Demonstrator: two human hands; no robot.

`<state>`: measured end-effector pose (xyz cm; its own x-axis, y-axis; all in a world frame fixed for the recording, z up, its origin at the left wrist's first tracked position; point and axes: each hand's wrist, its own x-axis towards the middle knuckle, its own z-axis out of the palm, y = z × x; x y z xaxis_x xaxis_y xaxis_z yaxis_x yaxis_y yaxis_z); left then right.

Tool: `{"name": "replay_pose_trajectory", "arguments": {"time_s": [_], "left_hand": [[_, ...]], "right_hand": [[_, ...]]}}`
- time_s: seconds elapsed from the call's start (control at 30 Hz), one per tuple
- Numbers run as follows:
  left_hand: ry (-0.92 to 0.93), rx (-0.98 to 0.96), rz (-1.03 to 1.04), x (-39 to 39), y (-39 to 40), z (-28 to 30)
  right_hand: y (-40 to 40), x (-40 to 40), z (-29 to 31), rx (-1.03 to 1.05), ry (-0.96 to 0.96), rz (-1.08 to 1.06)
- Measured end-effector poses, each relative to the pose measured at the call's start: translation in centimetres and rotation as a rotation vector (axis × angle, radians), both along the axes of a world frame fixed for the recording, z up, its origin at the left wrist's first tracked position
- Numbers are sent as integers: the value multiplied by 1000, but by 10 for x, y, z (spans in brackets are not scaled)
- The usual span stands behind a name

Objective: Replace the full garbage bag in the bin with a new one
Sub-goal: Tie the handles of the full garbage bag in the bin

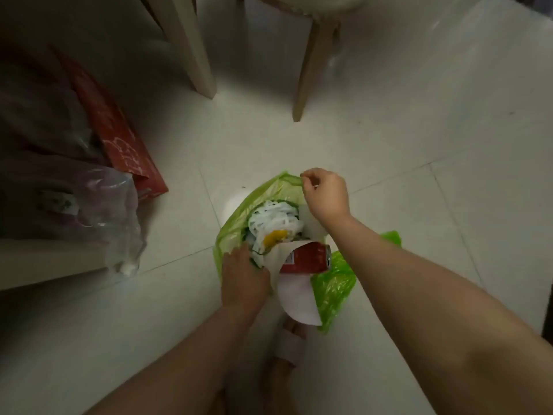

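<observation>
My right hand [326, 194] is pinched shut on the far edge of the green garbage bag [230, 232], thumb and fingertips closed on a fold of the thin plastic at the top of the bag's mouth. My left hand [244, 275] is curled over the near edge of the same bag, its fingers gripping the rim and dipping just inside beside the rubbish. The bag sits full on the floor [404, 139] right in front of my feet: white netting [273, 221] heaped on top, something yellow [275, 236] below it, a red can [306, 259] lying on its side at the near rim, and a sheet of white paper [294, 299] spilling over toward me. More green plastic [335, 287] lies crumpled on the floor to the right of the can, touching the bag; I cannot tell whether it is part of the same bag. A pale curve showing just beyond the bag's left side may be the bin, but I cannot be sure. The floor is pale glossy tile with thin grout lines. Off to my left a clear plastic bag [119, 223] slumps against a red paper bag [119, 139], and ahead stand pale wooden furniture legs [194, 46].
</observation>
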<state>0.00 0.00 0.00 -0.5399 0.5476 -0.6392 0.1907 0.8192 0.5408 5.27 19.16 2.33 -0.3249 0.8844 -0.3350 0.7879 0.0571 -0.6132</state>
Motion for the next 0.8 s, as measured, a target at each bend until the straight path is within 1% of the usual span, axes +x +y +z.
{"name": "replay_pose_trajectory", "arguments": {"time_s": [0.07, 0.13, 0.2, 0.23, 0.3, 0.4, 0.43, 0.47, 0.5, 0.57, 0.63, 0.73, 0.8], "left_hand": [[50, -49, 4, 1, 7, -8], [154, -100, -6, -2, 12, -8], [252, -64, 22, -9, 20, -6], [274, -62, 49, -15, 23, -8], [244, -115, 107, -29, 30, -13], [145, -195, 149, -45, 40, -19], [126, -223, 154, -50, 41, -22], [118, -249, 157, -53, 42, -25], [128, -264, 156, -57, 42, -28], [154, -260, 152, -60, 40, -29], [149, -203, 159, -61, 38, -25], [127, -99, 185, -64, 37, -12], [116, -62, 159, -67, 34, -4]], "right_hand": [[19, -8, -13, -81, -37, -8], [39, -13, -28, -208, -38, -125], [54, -9, -43, -319, -60, -215], [58, -4, -49, -374, -97, -227], [55, 10, -59, -475, -229, -175], [43, 29, -69, -598, -469, 22], [42, 33, -73, -645, -493, 22], [43, 35, -75, -699, -494, -26], [43, 36, -77, -714, -482, -44], [44, 34, -72, -698, -504, 29], [46, 30, -66, -638, -411, -67], [46, 33, -56, -615, -168, -292], [41, 41, -49, -593, -56, -374]]}}
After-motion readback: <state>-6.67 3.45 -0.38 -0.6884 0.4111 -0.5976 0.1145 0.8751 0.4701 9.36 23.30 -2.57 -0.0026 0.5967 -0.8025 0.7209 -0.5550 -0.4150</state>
